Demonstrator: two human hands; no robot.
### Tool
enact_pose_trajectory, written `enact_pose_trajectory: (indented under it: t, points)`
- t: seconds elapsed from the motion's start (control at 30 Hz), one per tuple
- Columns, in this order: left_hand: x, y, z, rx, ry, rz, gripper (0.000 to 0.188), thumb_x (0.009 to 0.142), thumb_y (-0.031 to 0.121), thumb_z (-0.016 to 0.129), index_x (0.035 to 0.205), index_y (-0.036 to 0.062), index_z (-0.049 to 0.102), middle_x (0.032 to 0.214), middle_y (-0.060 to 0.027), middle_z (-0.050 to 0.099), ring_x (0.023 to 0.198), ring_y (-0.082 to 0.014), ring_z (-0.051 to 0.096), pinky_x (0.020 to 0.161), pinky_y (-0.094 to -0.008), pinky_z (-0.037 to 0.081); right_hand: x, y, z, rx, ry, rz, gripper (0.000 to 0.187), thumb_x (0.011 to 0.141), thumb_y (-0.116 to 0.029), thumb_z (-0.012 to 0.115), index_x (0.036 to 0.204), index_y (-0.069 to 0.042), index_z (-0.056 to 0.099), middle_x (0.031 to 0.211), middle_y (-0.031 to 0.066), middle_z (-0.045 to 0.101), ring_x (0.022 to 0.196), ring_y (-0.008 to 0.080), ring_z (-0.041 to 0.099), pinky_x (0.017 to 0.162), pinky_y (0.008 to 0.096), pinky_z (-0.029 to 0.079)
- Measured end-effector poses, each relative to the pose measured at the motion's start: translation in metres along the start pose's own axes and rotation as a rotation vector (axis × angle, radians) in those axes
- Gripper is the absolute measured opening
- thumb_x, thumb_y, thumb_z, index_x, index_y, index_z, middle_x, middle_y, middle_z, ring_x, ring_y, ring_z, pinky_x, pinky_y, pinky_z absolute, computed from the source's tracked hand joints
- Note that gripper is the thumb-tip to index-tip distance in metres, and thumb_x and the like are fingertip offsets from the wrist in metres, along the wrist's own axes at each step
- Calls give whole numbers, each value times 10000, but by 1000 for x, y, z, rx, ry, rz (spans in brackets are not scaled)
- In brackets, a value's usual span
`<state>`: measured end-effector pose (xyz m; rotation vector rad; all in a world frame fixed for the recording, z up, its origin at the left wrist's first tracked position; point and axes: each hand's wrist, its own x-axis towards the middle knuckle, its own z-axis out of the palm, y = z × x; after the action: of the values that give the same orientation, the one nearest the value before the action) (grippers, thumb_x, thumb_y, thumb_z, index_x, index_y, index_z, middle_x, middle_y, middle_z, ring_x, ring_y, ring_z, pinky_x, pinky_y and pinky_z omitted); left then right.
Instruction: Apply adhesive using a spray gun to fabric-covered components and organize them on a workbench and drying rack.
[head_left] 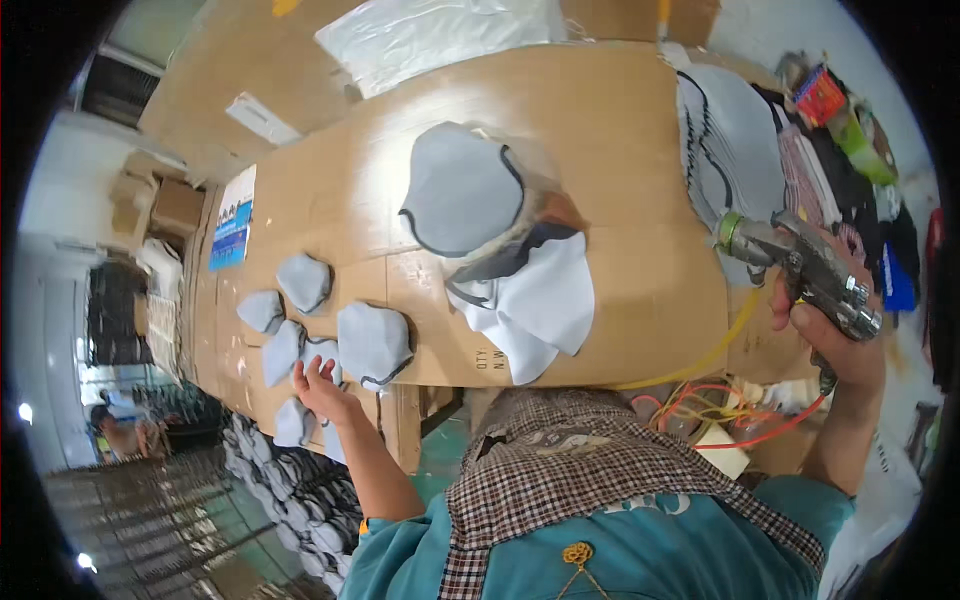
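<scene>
In my right hand (828, 330) is a metal spray gun (795, 258) with a green ring at its front end. My fingers are wrapped round it, and a red hose (760, 437) runs up towards its handle. At the near left, my left hand (325, 394) is over a group of small grey fabric pieces with its fingers apart; nothing shows in its grasp. Beside it lies a larger grey piece with dark edging (372, 343). Mid-table, a rounded grey fabric piece (462, 190) sits on a form, mostly hidden beneath it. White cloth (545, 305) hangs from its near side.
Cardboard (630, 130) covers the table. Stacked grey fabric sheets (735, 135) lie at the far right beside folded dark cloth. Clear plastic (450, 40) lies at the back. A yellow hose (735, 335) crosses the right front edge. Many grey pieces (290, 500) are heaped below the left side.
</scene>
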<state>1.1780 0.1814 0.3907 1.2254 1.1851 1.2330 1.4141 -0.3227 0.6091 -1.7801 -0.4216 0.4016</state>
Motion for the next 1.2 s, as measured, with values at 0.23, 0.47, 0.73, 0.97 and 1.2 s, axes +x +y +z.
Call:
enact_pose_trajectory:
  t: [0.23, 0.47, 0.73, 0.97, 1.2]
  points:
    - [-35, 15, 37, 81, -146, 54, 389, 798, 57, 562, 1167, -4, 454, 905, -104, 586, 709, -179, 560, 689, -283, 448, -40, 35, -42, 26, 50, -3, 612, 703, -219, 687, 1205, 61, 476, 824, 46, 565, 707, 101, 526, 665, 245, 434]
    - [-54, 20, 68, 52, -378, 118, 393, 790, 58, 571, 1166, -7, 473, 905, -95, 590, 715, -169, 558, 704, -274, 433, -76, 47, -57, -71, -131, -156, 542, 649, -161, 662, 1148, 17, 544, 795, 58, 615, 648, 118, 576, 610, 261, 462]
    - [-72, -7, 162, 444, -664, 635, 308, 783, -4, 517, 1069, 67, 610, 880, -71, 566, 741, -160, 538, 667, -286, 445, -77, -3, -29, -48, 14, -75, 696, 666, -304, 716, 1210, 49, 465, 798, 75, 575, 666, 130, 540, 595, 253, 439]
    - [-93, -15, 157, 736, -678, 752, 299, 752, 61, 547, 1031, 144, 616, 878, -124, 557, 826, -292, 563, 719, -414, 428, -56, -50, -2, -216, 29, -90, 762, 685, -349, 732, 1251, 55, 421, 745, 56, 553, 654, 128, 528, 584, 244, 427]
    - [-98, -25, 141, 429, -765, 574, 345, 756, 20, 510, 1084, 91, 588, 872, -154, 538, 816, -338, 529, 742, -430, 411, -37, -74, 23, -187, -76, -70, 789, 655, -397, 763, 1215, 56, 442, 714, 64, 566, 588, 121, 541, 520, 244, 446]
